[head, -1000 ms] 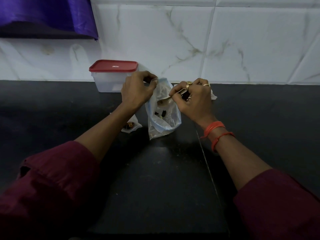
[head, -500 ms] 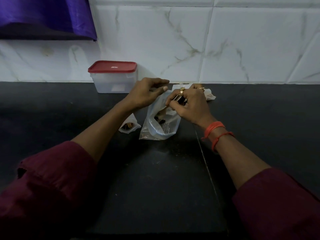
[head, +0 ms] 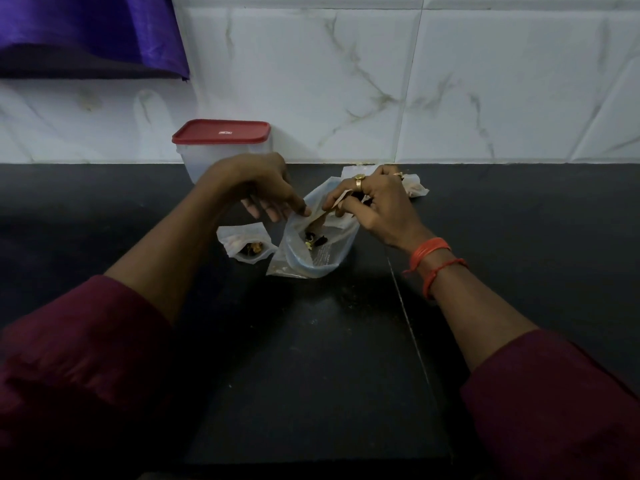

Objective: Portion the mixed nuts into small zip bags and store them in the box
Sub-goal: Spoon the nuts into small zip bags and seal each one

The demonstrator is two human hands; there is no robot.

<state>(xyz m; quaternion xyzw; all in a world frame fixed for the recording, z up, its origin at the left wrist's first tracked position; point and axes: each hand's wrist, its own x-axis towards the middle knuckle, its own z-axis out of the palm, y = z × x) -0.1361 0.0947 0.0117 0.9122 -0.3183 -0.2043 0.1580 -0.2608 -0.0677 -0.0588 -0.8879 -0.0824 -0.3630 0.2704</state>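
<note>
Head view: my right hand (head: 375, 209) pinches the nut bag (head: 313, 244); left hand (head: 263, 188) loose at its mouth; filled small bag (head: 246, 242) left, lidded box (head: 221, 147) behind.

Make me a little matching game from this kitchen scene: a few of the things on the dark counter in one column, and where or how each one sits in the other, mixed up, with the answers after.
Things:
1. storage box
2. small filled zip bag
3. large clear bag
4. right hand

States:
A. wears a gold ring and pinches a small pouch
B. lying alone on the counter, nuts inside, under the left hand
C. shut with a red lid, against the tiled wall
D. mouth open between both hands, a few nuts at the bottom

Pairs: 1-C, 2-B, 3-D, 4-A
</note>
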